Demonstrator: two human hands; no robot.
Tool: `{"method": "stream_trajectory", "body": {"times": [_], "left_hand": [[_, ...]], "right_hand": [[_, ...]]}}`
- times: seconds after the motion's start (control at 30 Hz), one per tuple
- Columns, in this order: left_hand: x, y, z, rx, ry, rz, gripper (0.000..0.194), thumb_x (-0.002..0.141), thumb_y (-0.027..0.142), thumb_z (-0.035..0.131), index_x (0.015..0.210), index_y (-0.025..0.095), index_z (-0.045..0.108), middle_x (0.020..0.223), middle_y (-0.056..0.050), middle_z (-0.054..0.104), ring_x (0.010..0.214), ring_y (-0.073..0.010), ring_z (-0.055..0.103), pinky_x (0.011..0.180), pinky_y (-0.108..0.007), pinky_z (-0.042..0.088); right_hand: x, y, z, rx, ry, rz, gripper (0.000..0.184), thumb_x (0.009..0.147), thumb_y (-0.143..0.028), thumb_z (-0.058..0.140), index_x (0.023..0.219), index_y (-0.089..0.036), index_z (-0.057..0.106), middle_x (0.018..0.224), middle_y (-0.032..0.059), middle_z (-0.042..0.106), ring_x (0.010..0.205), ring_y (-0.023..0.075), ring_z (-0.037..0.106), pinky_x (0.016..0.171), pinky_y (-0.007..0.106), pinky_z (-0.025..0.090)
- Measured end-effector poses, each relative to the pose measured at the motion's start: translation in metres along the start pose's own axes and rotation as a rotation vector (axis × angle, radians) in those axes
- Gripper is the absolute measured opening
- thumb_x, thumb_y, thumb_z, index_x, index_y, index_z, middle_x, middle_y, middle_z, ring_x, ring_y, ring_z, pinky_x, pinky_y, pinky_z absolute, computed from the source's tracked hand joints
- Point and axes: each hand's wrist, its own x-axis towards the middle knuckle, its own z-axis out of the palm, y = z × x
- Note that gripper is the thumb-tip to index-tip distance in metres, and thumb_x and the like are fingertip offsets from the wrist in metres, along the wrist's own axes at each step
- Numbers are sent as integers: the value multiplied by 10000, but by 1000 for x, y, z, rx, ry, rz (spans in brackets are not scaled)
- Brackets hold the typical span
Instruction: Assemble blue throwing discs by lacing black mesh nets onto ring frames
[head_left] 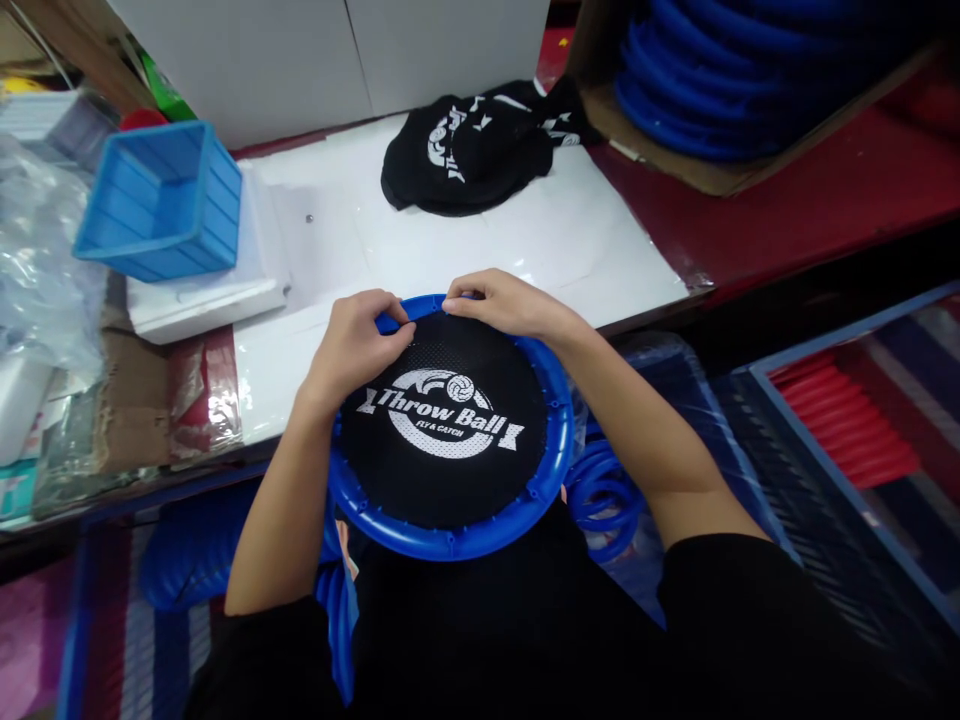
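Observation:
A round disc with a blue plastic rim (551, 470) and a black mesh cloth (450, 490) printed "Throw Ball Fly & Catch" rests tilted against my body, at the table's near edge. My left hand (364, 340) is closed on its far edge, left of the top, with thumb and fingertips at the cloth's border. Just to the right, my right hand (499, 303) pinches the same far edge where cloth meets rim. The fingertips partly cover that edge. Farther back on the white tabletop (337, 240) lies a pile of black printed cloths (469, 150).
A light blue bin (161, 200) stands on a white foam block (202, 305) at the left. Blue rings fill a cardboard box (675, 170) at the back right. More blue rings (604, 500) lie below the table, and red rings (844, 415) sit in a crate at right.

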Motion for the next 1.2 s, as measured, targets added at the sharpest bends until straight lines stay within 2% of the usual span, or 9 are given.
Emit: {"method": "stream_trajectory", "body": {"times": [0.2, 0.37, 0.5, 0.6, 0.7, 0.83, 0.93, 1.07, 1.2], "left_hand": [[1, 6, -4, -62, -49, -65, 78, 814, 241, 669, 749, 200, 654, 949, -46, 785, 953, -227, 735, 919, -377, 556], [4, 8, 0, -38, -119, -31, 114, 800, 221, 673, 694, 198, 638, 975, -46, 777, 944, -215, 721, 925, -377, 552], [4, 5, 4, -37, -99, -3, 134, 817, 223, 693, 694, 198, 649, 975, -44, 764, 932, -207, 712, 900, -372, 549], [3, 3, 4, -47, -88, -10, 157, 839, 227, 711, 694, 196, 659, 971, -47, 764, 928, -206, 714, 904, -378, 551], [1, 1, 4, -62, -81, 7, 143, 850, 239, 749, 724, 197, 695, 985, -49, 772, 939, -206, 722, 919, -381, 560], [-1, -1, 4, -52, -63, 70, 113, 871, 243, 777, 778, 199, 731, 1019, -50, 772, 968, -206, 729, 926, -373, 568], [-3, -1, 5, -16, -56, 100, 97, 887, 227, 777, 802, 201, 735, 1023, -45, 765, 967, -206, 727, 916, -376, 576], [-6, -2, 6, 38, -66, 150, 79, 913, 213, 761, 835, 203, 749, 1055, -54, 754, 976, -214, 724, 921, -398, 594], [-8, -5, 10, 115, -71, 229, 59, 947, 209, 739, 898, 201, 771, 1168, -84, 742, 1085, -244, 710, 991, -439, 591]], "right_hand": [[-5, -1, 4, -39, 46, -2, 248, 955, -388, 593, 855, -179, 685, 901, 41, 707, 871, 192, 595, 855, 345, 406], [-9, 6, 6, 63, 73, -26, 249, 912, -420, 613, 852, -191, 692, 917, 46, 723, 911, 215, 618, 885, 375, 438], [-14, 12, -1, 214, 68, -18, 247, 884, -431, 656, 947, -197, 702, 986, 55, 733, 903, 212, 624, 877, 389, 489], [-24, 16, -8, 239, 105, 14, 253, 895, -433, 677, 970, -193, 693, 1138, 91, 734, 932, 215, 643, 899, 415, 520], [-36, 17, -12, 184, 90, -32, 239, 906, -429, 691, 925, -191, 696, 1325, 127, 688, 1131, 259, 650, 982, 452, 521], [-48, 14, -11, 99, 85, -102, 175, 915, -381, 690, 950, -213, 720, 1394, 124, 657, 1301, 297, 605, 1020, 483, 524], [-52, 10, -5, 46, 147, -120, 116, 916, -331, 681, 939, -224, 718, 1385, 112, 666, 1297, 290, 624, 1014, 478, 542], [-54, 4, 9, -124, 296, -147, 41, 909, -236, 663, 893, -224, 699, 1348, 110, 692, 1209, 279, 680, 1068, 503, 534], [-60, -2, 28, -341, 430, -191, 134, 952, -159, 595, 878, -213, 693, 1273, 131, 738, 1185, 303, 687, 1047, 525, 563]]}}
